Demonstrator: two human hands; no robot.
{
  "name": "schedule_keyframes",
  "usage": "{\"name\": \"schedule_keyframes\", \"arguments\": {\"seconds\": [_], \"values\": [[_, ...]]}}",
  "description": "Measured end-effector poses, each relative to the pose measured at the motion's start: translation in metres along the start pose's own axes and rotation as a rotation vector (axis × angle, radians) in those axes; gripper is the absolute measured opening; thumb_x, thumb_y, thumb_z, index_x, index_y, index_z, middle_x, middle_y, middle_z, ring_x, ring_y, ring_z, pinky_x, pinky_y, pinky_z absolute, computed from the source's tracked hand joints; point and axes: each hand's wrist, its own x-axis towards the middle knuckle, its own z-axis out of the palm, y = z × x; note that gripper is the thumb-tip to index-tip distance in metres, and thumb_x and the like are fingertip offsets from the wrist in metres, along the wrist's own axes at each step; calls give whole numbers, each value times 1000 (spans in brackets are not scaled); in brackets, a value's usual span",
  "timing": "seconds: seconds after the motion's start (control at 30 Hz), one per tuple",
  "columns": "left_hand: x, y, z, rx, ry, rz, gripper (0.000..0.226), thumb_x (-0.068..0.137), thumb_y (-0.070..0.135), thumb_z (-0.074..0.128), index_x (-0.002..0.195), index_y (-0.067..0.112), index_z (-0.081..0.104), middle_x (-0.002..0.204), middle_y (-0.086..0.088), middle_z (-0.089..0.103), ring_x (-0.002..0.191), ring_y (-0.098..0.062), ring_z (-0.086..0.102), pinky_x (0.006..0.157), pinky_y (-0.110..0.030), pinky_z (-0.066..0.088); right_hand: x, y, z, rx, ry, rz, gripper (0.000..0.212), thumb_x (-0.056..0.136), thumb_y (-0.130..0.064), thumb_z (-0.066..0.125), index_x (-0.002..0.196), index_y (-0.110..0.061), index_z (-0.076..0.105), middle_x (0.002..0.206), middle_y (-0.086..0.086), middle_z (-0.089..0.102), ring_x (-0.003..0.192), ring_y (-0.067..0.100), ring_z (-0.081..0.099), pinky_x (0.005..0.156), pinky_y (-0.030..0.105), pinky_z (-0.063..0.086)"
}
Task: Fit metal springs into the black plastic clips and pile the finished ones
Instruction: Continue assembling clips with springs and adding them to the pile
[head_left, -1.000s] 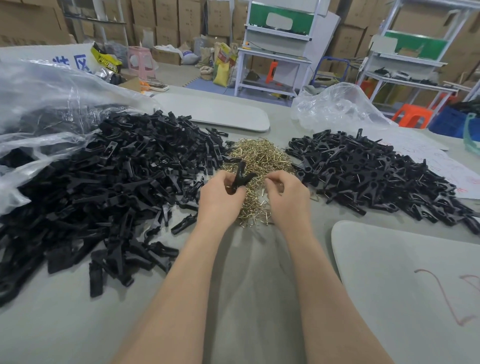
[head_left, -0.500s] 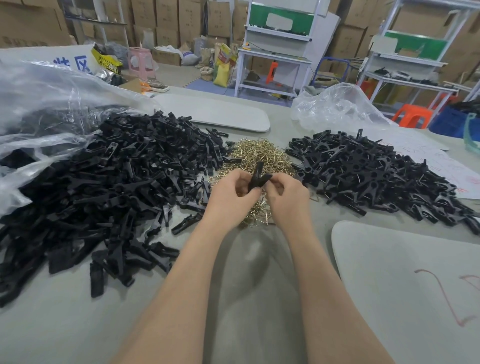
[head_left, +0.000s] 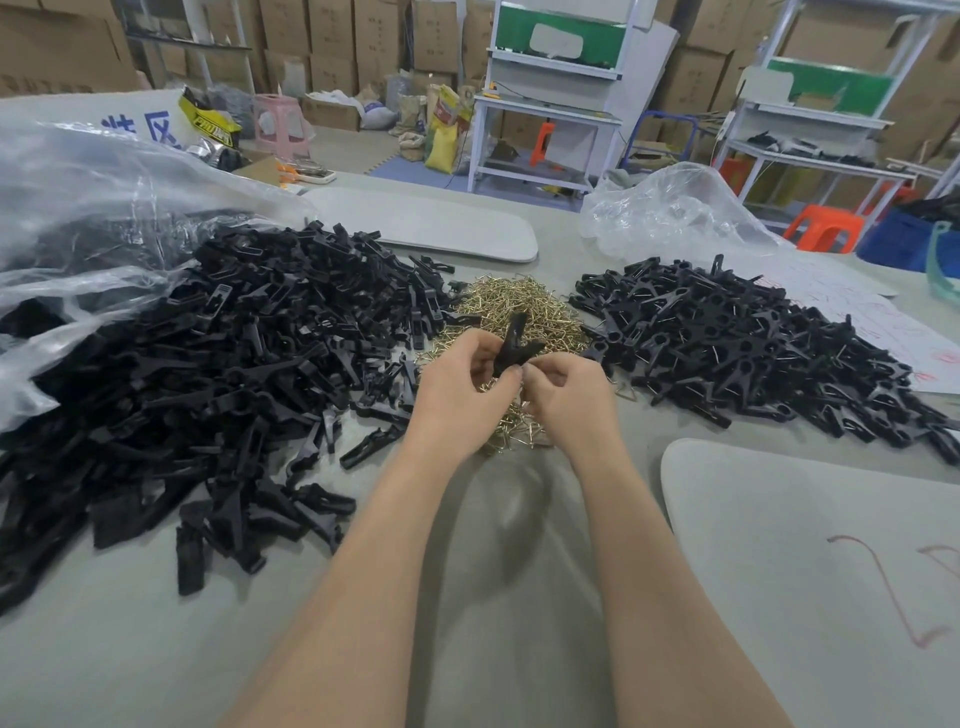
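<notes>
A black plastic clip (head_left: 513, 343) stands up between my two hands at the table's middle. My left hand (head_left: 460, 387) grips its lower part from the left. My right hand (head_left: 566, 397) has curled fingers pinched against the clip's base; a spring in them is too small to make out. Under both hands lies a heap of brass-coloured springs (head_left: 519, 306). A big pile of loose black clip parts (head_left: 218, 374) spreads to the left. The pile of finished clips (head_left: 753, 348), with metal showing in them, lies to the right.
A clear plastic bag (head_left: 88, 208) drapes over the left pile's far side, and another crumpled bag (head_left: 670, 213) sits behind the right pile. A grey board (head_left: 810, 571) lies at the front right, another grey board (head_left: 431, 223) at the back. Printed paper (head_left: 883, 322) lies far right.
My hands have come together over the springs. My left hand brought the clip from the left towards the middle, and my right hand rose from the spring heap to meet it.
</notes>
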Motion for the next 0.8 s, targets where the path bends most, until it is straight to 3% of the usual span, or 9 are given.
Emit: {"name": "schedule_keyframes", "arguments": {"seconds": [0.1, 0.2, 0.33, 0.4, 0.5, 0.6, 0.7, 0.8], "values": [[0, 2, 0, -65, 9, -10, 17, 83, 13, 67, 86, 28, 58, 89, 9, 67, 89, -9, 62, 85, -20, 50, -2, -1, -1, -132, 40, -95, 14, 91, -14, 59, 96, -9, 70, 85, 6, 69, 80, 20, 61, 76, 29, 46], [-1, 3, 0, -48, -12, 0, 18, 83, 13, 68, 87, 28, 59, 91, 10, 68, 91, -6, 63, 87, -23, 50, -1, 2, -1, -173, 37, -54, 13, 90, -16, 58, 92, -10, 70, 77, 3, 65, 74, 17, 56, 65, 22, 36], [-1, 4, 1, -16, -28, 2, 17, 83, 14, 69, 87, 27, 60, 89, 8, 68, 91, -10, 64, 89, -29, 51, 0, 5, -4, -81, 73, 31, 12, 89, -17, 58, 86, -12, 68, 79, 6, 69, 80, 23, 64, 74, 30, 48], [-1, 2, 0, 36, 7, -24, 15, 83, 17, 68, 86, 28, 58, 86, 11, 65, 90, -10, 63, 85, -24, 49, -1, 5, -6, -45, 129, -1, 8, 90, -18, 59, 88, -14, 66, 81, 4, 69, 80, 21, 65, 77, 31, 49], [1, -1, -4, 96, 112, -78, 10, 84, 22, 66, 90, 26, 59, 86, 15, 63, 88, -6, 60, 75, -11, 43, -4, 4, -5, -80, 146, -139, 6, 90, -18, 61, 91, -15, 67, 75, -9, 61, 72, 5, 57, 67, 14, 39], [2, -2, -8, 87, 148, -108, 12, 86, 22, 65, 97, 23, 59, 91, 14, 64, 90, -6, 61, 81, -21, 47, -5, 0, -5, -14, 173, -202, 4, 91, -16, 61, 91, -17, 66, 72, -19, 57, 69, -8, 56, 65, 5, 40], [2, -3, -7, 189, 111, -103, 16, 88, 17, 64, 94, 29, 55, 98, 13, 63, 93, -7, 59, 85, -24, 45, -4, -3, -10, 107, 228, -186, 5, 92, -16, 59, 91, -19, 63, 76, -13, 62, 73, 2, 61, 70, 17, 48], [1, -4, -6, 248, 97, -106, 19, 88, 15, 65, 94, 30, 54, 102, 7, 65, 93, -10, 60, 86, -25, 46, -6, -2, -8, -59, 176, -251, 8, 93, -14, 57, 95, -14, 65, 77, -9, 62, 72, 6, 57, 70, 20, 46]]}}
